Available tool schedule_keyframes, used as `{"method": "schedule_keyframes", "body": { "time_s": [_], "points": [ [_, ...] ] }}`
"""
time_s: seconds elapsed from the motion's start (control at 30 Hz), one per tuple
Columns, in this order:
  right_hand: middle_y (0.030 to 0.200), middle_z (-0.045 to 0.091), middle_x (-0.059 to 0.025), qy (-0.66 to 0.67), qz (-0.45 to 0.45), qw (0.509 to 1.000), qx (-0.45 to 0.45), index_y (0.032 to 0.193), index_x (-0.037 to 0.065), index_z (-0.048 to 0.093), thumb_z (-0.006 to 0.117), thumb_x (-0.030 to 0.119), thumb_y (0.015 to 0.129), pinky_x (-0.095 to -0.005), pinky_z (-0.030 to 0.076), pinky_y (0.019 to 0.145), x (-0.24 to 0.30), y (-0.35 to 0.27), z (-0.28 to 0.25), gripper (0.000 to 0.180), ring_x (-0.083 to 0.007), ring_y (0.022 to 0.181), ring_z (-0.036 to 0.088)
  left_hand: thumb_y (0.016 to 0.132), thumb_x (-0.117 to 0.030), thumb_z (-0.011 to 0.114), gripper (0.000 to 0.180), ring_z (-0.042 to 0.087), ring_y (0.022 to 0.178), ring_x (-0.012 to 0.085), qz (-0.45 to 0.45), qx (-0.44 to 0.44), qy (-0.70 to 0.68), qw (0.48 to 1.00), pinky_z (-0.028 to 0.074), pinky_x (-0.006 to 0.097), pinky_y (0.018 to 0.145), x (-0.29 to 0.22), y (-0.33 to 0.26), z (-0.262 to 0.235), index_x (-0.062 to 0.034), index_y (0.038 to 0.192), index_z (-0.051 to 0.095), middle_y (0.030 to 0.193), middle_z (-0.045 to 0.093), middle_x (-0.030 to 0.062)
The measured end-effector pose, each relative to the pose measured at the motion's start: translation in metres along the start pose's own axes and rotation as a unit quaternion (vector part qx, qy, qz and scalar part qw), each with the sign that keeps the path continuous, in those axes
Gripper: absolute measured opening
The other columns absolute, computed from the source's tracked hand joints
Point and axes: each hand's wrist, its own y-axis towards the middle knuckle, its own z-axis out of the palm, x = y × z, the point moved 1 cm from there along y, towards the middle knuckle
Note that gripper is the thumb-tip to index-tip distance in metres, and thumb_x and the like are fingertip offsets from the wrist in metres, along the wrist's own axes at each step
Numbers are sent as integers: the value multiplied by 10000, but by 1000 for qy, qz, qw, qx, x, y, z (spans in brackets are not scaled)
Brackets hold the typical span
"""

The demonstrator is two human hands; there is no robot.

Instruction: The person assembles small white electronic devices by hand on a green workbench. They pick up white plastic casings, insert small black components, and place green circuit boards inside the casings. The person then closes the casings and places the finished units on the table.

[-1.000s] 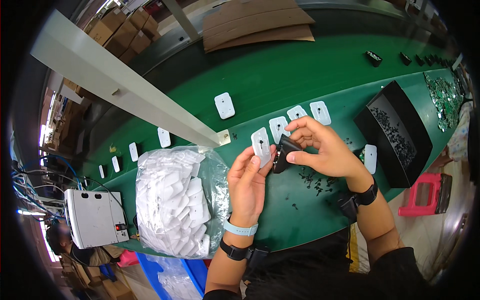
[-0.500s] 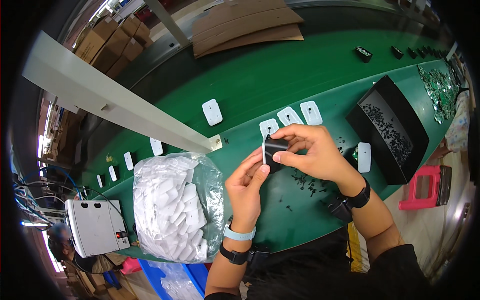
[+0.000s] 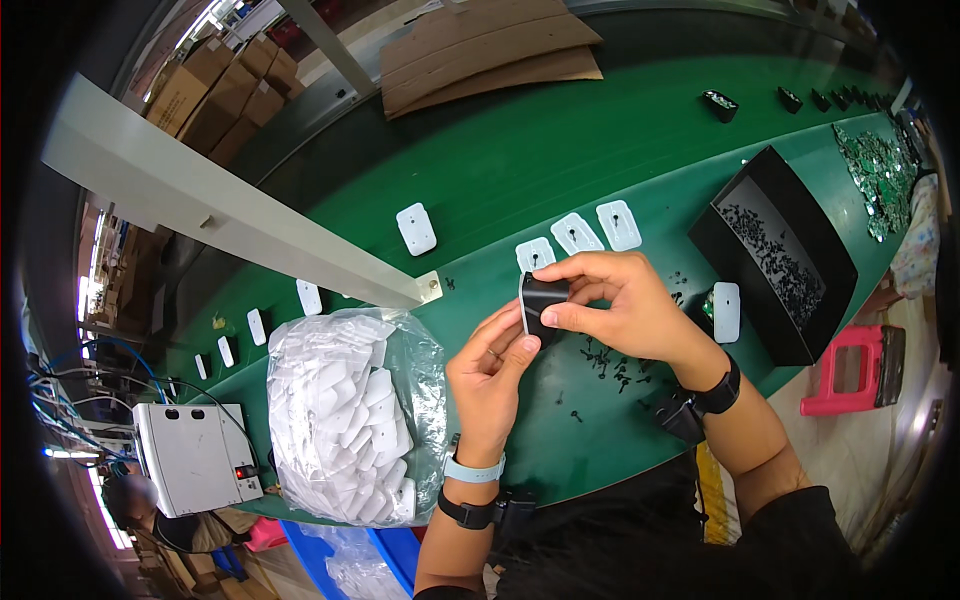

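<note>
**Both hands on a small black part above the green belt**

The black part (image 3: pixel 543 300) sits between the two hands, just over the green belt (image 3: pixel 520 170). The right hand (image 3: pixel 625 310) pinches it from the right, thumb below and fingers across the top; the left hand (image 3: pixel 492 365) comes up from below and left, fingertips touching its lower edge. Both hands are closed on the part, so neither has to reach. Its long axis seems to run roughly up and down in the view, tilted a little; its face is partly hidden by fingers.

Relative to the black part: three white plates (image 3: pixel 577 232) lie in a row on the belt just beyond it, and another white plate (image 3: pixel 416 228) further left. A scatter of small black screws (image 3: pixel 610 360) lies just below and right. Well to the right stands an open black box (image 3: pixel 790 250) holding more small dark pieces, with one white plate (image 3: pixel 726 311) beside it. To the lower left bulges a clear plastic bag (image 3: pixel 345 415) full of white plates, and past it a grey boxy device (image 3: pixel 195 455). Flat brown cardboard sheets (image 3: pixel 490 50) lie far beyond.
</note>
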Motion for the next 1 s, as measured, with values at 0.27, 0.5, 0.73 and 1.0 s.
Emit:
{"method": "schedule_keyframes", "body": {
  "time_s": [0.27,0.5,0.73,1.0],
  "points": [
    [1168,682,-127,27,39,998,48,1232,-47,662,758,-43,855,-276,579,861,0,-2,-3,389,-156,988,694,888,75,711,361,623,1224,284,58,20,37,997,530,386,1039,0,1,-5,64,1243,642,1356,601,220],
    [1185,672,-118,64,26,997,42,1269,-31,640,732,-28,883,-291,567,894,-3,-2,1,397,-162,1034,680,922,24,683,365,614,1220,265,18,11,-77,997,486,400,1062,2,0,-7,48,1280,612,1327,620,181],
    [1210,640,-83,120,61,989,69,1379,23,549,684,-38,914,-288,531,950,1,1,-7,488,-150,1108,637,1015,-166,591,465,602,1214,253,-31,-4,-191,981,455,440,1075,-4,5,-7,4,1431,473,1342,609,147],
    [1274,557,-60,121,40,985,114,1287,27,565,672,-111,876,-313,517,988,-1,-3,-8,447,-157,1183,563,1044,-235,537,527,554,1284,270,-66,-19,-301,951,442,434,1102,-8,9,-13,-23,1501,381,1413,548,158]
  ]
}}
